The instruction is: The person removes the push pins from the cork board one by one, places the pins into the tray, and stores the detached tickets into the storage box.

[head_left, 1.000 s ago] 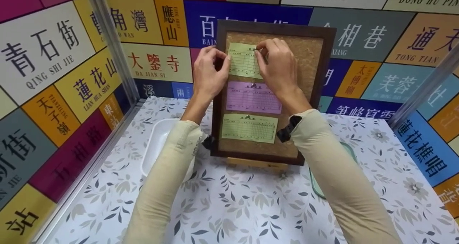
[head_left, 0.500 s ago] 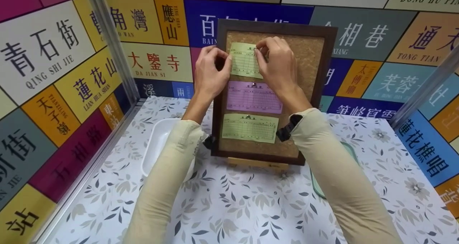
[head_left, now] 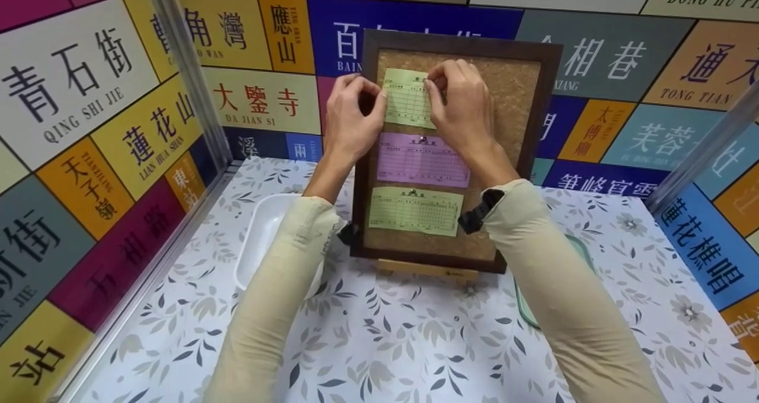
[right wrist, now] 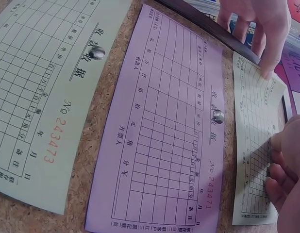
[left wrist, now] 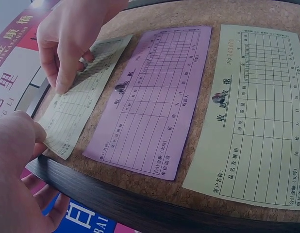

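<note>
In the head view, both forearms reach up to a framed corkboard (head_left: pixel 510 136). The left hand (head_left: pixel 354 115) curls at its left side, thumb and forefinger pinching the edge of the top green receipt slip (head_left: pixel 407 102). The right hand (head_left: pixel 463 108) bends over that slip, thumb and forefinger together at its heading, hiding its right end. Below hang a purple receipt slip (head_left: pixel 422 161) and a lower green receipt slip (head_left: pixel 415 212). The left sleeve (head_left: pixel 278 284) covers part of a white tray (head_left: pixel 251 237); the right sleeve (head_left: pixel 563 284) covers most of a green-edged tray (head_left: pixel 525 308).

In the left wrist view, the right hand's fingertips point down onto the heading; whether they grip anything there cannot be told. The left hand is cut off at the left, its lower fingers outside the board's edge.

In the right wrist view, the right hand is cropped at the right, fingers curled; the left is cut off above, one fingertip on the slip's corner.
</note>
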Demonstrator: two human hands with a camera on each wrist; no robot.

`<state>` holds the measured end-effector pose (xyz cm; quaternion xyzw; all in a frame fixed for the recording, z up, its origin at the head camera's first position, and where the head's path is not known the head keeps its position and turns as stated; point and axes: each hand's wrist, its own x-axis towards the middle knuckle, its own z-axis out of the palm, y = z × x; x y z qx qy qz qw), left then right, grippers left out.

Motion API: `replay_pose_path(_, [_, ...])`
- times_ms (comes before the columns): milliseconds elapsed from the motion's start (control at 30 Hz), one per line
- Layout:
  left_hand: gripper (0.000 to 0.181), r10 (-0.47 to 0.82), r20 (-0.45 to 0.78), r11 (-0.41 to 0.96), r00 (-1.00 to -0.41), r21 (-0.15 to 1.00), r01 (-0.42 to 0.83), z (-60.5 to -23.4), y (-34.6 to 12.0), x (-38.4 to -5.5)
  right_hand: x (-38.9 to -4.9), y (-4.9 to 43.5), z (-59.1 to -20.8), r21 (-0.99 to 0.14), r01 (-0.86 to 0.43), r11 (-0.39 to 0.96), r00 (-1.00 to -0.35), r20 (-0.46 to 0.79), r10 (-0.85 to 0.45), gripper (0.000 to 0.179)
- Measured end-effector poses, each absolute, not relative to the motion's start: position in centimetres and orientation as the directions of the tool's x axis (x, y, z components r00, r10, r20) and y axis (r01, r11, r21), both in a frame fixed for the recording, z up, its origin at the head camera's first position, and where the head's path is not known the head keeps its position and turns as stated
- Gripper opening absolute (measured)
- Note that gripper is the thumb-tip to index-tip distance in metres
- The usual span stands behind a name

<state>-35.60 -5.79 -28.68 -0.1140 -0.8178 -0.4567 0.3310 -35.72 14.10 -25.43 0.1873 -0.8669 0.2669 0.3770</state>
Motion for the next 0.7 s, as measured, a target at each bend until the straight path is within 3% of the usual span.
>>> replay_pose_path(700, [0.020,-0.136,0.653,0.567,-0.745,0.668,0.482,-28.8,-5.7,-35.4,-35.4,15.5,-25.8,-0.325,-0.577,0.749,-0.674,0.708,-0.212,0.017])
